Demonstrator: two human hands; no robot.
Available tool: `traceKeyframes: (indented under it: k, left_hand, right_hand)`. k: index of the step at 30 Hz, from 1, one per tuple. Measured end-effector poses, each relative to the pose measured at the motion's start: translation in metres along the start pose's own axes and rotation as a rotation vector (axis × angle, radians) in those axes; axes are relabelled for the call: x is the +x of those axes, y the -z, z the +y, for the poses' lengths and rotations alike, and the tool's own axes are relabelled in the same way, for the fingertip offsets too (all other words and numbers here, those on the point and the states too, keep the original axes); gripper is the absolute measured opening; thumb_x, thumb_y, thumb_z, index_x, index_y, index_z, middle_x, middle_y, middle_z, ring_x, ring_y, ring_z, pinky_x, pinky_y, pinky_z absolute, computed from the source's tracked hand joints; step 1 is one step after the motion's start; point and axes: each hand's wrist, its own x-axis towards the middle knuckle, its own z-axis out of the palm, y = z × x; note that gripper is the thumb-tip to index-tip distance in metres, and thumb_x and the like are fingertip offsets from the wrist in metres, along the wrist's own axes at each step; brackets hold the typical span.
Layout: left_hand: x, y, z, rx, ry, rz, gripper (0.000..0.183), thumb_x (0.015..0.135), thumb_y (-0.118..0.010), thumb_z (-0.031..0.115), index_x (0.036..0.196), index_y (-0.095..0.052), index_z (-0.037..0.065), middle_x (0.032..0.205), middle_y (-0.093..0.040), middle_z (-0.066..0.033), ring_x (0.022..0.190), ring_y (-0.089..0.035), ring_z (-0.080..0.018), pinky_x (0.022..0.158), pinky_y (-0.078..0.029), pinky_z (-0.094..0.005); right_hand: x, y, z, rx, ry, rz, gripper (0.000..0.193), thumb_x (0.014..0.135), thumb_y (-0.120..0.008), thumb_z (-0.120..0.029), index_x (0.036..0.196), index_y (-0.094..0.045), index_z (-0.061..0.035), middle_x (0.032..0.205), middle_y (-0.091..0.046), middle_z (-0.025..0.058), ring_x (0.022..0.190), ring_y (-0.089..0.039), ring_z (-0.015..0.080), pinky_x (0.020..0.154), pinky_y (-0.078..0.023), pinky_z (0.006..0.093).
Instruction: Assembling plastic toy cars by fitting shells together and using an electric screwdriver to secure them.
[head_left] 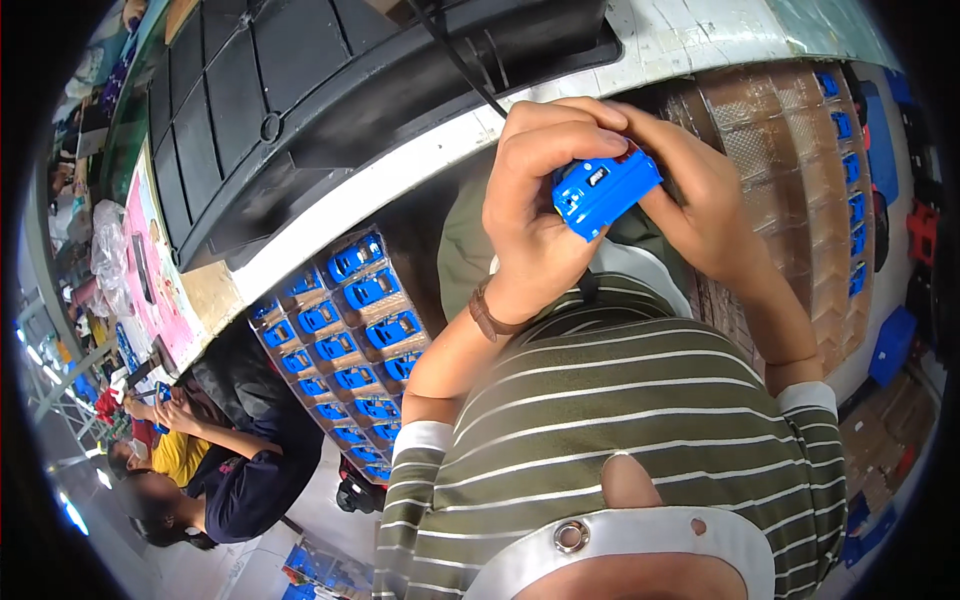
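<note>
Between both hands I hold a blue plastic toy car body, just beyond the near edge of my shirt. My left hand wraps its left side, fingers bent over the top. From the right, my right hand grips it, the fingertips meeting those of the left above the car. A small dark piece shows in the blue surface. Some red peeks out at the car's upper edge, under the fingers; what it is I cannot make out.
At left, a divided tray holds several blue toy cars. Another compartment tray stands at right with blue cars along its far side. A large black plastic crate rests on the white bench. A co-worker sits at left.
</note>
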Motion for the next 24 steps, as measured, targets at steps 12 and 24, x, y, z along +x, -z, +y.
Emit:
traceKeyframes:
  k: [12, 24]
  left_hand:
    - [0.020, 0.008, 0.035, 0.179, 0.259, 0.035, 0.026, 0.094, -0.040, 0.020, 0.102, -0.051, -0.003, 0.094, -0.055, -0.0111, 0.085, -0.053, -0.0150, 0.077, -0.043, -0.0263]
    - [0.063, 0.018, 0.052, -0.513, 0.954, 0.149, 0.023, 0.089, -0.046, 0.021, 0.091, -0.054, -0.001, 0.070, -0.058, -0.0062, 0.060, -0.057, -0.0133, 0.053, -0.047, -0.0246]
  right_hand:
    - [0.012, 0.002, -0.029, 0.204, -0.091, 0.165, 0.032, 0.082, -0.056, -0.004, 0.113, -0.048, -0.0025, 0.089, -0.061, 0.0123, 0.076, -0.061, 0.0243, 0.066, -0.048, 0.0318]
    - [0.039, 0.031, -0.069, 0.684, -0.649, -0.039, 0.054, 0.084, -0.049, -0.035, 0.129, -0.041, -0.0054, 0.090, -0.055, 0.0027, 0.065, -0.054, 0.0076, 0.051, -0.043, 0.0173]
